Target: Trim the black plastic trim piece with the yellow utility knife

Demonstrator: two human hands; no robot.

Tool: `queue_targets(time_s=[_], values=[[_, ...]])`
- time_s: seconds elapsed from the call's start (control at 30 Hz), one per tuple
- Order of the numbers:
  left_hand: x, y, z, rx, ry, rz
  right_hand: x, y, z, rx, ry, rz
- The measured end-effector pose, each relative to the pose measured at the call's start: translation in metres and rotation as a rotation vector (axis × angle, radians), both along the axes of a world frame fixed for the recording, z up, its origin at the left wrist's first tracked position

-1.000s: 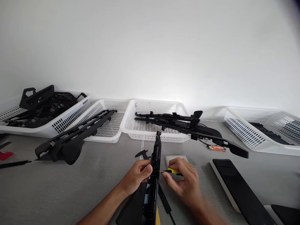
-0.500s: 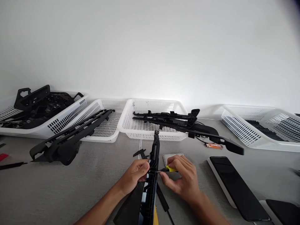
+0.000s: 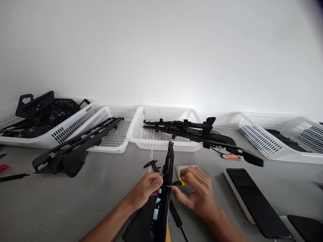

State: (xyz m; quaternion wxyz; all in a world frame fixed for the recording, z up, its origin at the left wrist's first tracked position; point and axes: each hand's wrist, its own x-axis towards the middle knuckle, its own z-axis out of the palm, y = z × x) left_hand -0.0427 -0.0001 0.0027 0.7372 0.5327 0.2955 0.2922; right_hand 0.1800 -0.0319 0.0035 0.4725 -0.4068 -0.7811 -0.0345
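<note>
Grey tabletop (image 3: 63, 208), plain white wall (image 3: 161, 50). Far left there's a white basket (image 3: 72, 124) heaped with black parts (image 3: 57, 112), then long trim pieces (image 3: 96, 138) poking out of another. My left hand (image 3: 145, 189) grips a long black part (image 3: 161, 205), front and centre. Right hand (image 3: 196, 186) pinches a yellow-and-black tool (image 3: 183, 182), tip at the part's right edge. Black-and-white slab (image 3: 257, 201) further right.

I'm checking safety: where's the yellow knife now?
Head view, right of centre: the yellow knife is in the right hand, blade at the held black part.
</note>
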Motion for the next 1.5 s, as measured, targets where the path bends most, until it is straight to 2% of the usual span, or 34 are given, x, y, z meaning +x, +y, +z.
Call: queue_targets(time_s=[0.3,0.67,0.93,1.5], values=[[-0.0003,0.0005,-0.0010,-0.004,0.034,0.002,0.0000,0.0007,0.0014,-0.014,-0.022,0.028],[0.0011,-0.0006,0.0036,0.000,-0.028,-0.015,0.0035,0.0009,0.0029,0.007,0.025,0.010],[-0.0001,-0.0009,0.0055,0.050,0.025,-0.038,0.0049,0.0019,0.0062,0.044,-0.052,0.019],[-0.0014,-0.0011,0.0033,0.057,0.053,-0.054,0.0059,0.0025,0.0046,0.006,-0.097,0.017]])
